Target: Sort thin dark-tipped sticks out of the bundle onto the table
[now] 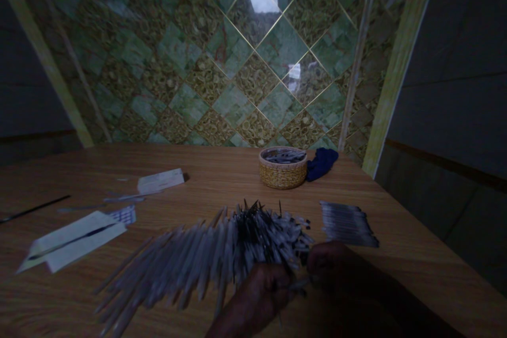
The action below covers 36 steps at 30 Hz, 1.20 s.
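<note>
A wide heap of pale, clear pen-like sticks (190,259) lies across the middle of the table, with dark-tipped ones bunched at its right. My left hand (263,293) is closed at the front of the heap around one or more thin pale sticks, whose ends point right. Just right of it, my right hand (332,264) is closed too, its fingers by a small dark tip; what it holds is too dark and blurred to name. Behind my right hand, a neat row of similar sticks (346,223) lies flat.
Behind the heap, a round woven basket (283,174) holds more sticks, beside a dark blue cloth (322,163). On the left lie folded papers (83,243), a small white box (161,181) and a thin black rod (37,208). A tiled wall (237,63) borders the table.
</note>
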### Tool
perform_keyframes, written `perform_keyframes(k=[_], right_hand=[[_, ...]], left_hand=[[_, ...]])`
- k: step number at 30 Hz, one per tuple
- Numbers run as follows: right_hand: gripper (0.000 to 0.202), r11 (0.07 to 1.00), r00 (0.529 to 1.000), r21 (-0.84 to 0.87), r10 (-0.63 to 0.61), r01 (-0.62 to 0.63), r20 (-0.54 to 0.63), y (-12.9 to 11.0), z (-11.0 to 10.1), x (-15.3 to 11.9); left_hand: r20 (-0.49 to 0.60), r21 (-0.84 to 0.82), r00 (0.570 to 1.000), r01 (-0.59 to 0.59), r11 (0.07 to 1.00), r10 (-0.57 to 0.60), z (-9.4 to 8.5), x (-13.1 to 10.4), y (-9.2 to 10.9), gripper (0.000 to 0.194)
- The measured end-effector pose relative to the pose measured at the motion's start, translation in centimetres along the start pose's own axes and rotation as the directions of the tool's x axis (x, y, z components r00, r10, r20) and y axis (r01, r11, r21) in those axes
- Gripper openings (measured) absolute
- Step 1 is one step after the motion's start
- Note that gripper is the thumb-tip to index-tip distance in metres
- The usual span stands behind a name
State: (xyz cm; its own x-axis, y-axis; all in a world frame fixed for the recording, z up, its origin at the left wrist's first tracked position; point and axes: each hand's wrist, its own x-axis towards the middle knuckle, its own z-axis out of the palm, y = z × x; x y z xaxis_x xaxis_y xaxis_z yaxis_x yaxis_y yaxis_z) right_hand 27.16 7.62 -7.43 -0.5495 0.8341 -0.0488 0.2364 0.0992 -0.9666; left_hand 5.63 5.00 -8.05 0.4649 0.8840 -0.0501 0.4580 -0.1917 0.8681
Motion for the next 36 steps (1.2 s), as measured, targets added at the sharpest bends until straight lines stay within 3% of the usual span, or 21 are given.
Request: perform_keyframes(k=[6, 12, 17, 23, 31, 36], right_hand=[[0.016, 0.994, 0.984, -0.058, 0.078, -0.089, -0.161, 2.7, 0.5, -0.7], [0.024, 0.989, 0.936, 0.067, 0.15, -0.135, -0.319, 4.4, 2.0, -1.1], [0.02, 0.988, 0.941, 0.058, 0.153, -0.142, -0.301, 3.6, 1.4, -1.2], [0.022, 0.927, 0.955, -0.354, 0.014, -0.124, -0.297, 3.8, -1.3, 0.2], [0.024, 0.861, 0.971, -0.499, -0.03, -0.095, -0.236, 3.9, -0.3, 0.9], [0.016, 0.809, 0.966, -0.581, -0.068, -0.093, -0.249, 4.2, -2.0, 3.0]], left_hand=[[-0.066, 0.106, 0.996, -0.06, 0.993, 0.067, 0.5, 0.2, -0.6, 0.019], [-0.076, 0.252, 0.993, -0.065, 0.966, 0.087, 0.9, 0.4, -0.6, 0.019], [-0.06, 0.304, 0.993, -0.077, 0.949, 0.099, 0.6, 0.3, -0.6, 0.016], [-0.147, 0.341, 0.989, 0.03, 0.94, 0.022, 0.1, 0.3, -0.3, 0.014], [-0.191, 0.401, 0.981, 0.049, 0.915, 0.031, -0.2, 0.3, -0.6, 0.011], [-0.22, 0.399, 0.975, 0.096, 0.912, -0.006, -0.3, 0.2, 0.1, 0.013]])
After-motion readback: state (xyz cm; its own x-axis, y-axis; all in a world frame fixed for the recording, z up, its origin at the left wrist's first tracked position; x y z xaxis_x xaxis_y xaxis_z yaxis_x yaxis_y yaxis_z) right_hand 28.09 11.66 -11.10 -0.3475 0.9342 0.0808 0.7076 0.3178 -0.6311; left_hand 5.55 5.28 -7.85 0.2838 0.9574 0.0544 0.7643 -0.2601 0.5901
